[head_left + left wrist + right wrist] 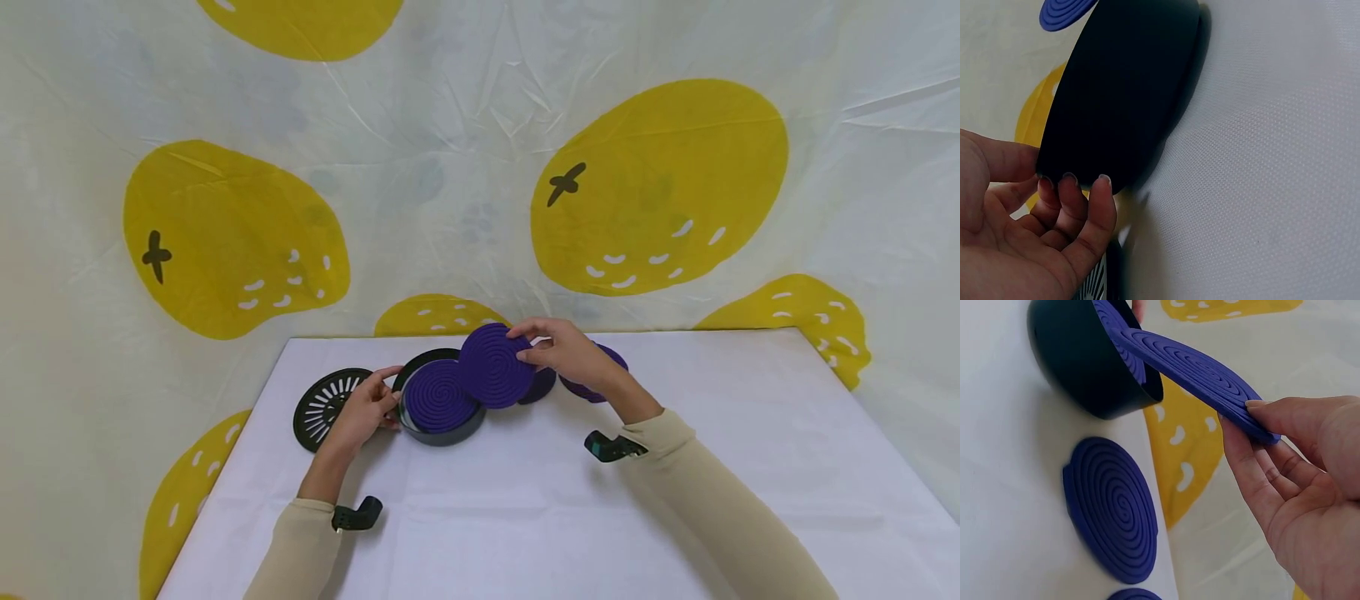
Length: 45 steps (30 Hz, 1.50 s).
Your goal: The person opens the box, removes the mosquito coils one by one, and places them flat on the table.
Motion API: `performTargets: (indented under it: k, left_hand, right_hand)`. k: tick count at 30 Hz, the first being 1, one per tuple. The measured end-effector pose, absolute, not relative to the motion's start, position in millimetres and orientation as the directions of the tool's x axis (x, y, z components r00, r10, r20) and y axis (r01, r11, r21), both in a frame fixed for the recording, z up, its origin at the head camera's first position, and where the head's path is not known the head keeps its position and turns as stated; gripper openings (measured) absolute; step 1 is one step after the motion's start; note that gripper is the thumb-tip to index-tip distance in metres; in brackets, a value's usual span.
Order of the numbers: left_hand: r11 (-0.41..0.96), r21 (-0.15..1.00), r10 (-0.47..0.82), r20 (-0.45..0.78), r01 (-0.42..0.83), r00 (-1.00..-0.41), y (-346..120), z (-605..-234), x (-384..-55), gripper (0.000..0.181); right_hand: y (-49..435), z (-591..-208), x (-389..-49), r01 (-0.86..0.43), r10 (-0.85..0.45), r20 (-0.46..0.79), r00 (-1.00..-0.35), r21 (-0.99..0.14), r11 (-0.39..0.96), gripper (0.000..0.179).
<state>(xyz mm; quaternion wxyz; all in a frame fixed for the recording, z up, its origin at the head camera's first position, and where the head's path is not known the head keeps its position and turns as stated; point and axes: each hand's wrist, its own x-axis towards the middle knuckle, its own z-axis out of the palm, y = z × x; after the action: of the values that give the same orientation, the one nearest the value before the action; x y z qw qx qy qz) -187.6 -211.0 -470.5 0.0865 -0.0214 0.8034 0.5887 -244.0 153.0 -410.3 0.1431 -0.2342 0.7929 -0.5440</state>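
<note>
My right hand point(566, 354) pinches the edge of a purple mosquito coil point(491, 367) between thumb and fingers. This coil is tilted, and its far edge overlaps the right rim of a dark round tin point(446, 437). Inside the tin, a second purple coil point(438, 396) leans with its spiral face showing. At the tin's left side, my left hand point(365, 410) grips the wall, with curled fingertips on the outside in the left wrist view. The right wrist view shows the held coil point(1204, 372) reaching the coil in the tin's mouth.
A black slotted lid point(318, 408) lies left of the tin, partly behind the left hand. Right of the tin, one coil point(1116, 509) lies on the white table point(525, 517), with another point(617, 358) partly behind the right hand. A fruit-patterned cloth point(465, 167) hangs behind.
</note>
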Motion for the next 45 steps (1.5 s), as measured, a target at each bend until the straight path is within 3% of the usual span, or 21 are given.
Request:
performTargets:
  k: [15, 22, 45]
  left_hand:
    - [0.309, 0.94, 0.104, -0.181, -0.141, -0.978, -207, -449, -181, 0.056]
    - [0.309, 0.94, 0.069, -0.172, -0.143, -0.983, -214, -472, -189, 0.054]
    - [0.289, 0.944, 0.073, -0.189, -0.161, -0.979, -213, -471, -191, 0.056]
  right_hand:
    - [177, -406, -243, -0.213, -0.489, 0.032, -0.872, -0.923, 0.319, 0.034]
    - [187, -403, -242, -0.218, -0.478, 0.028, -0.878, -0.912, 0.346, 0.033]
    - [219, -405, -240, -0.185, -0.42, 0.007, -0.908, -0.905, 0.384, 0.034]
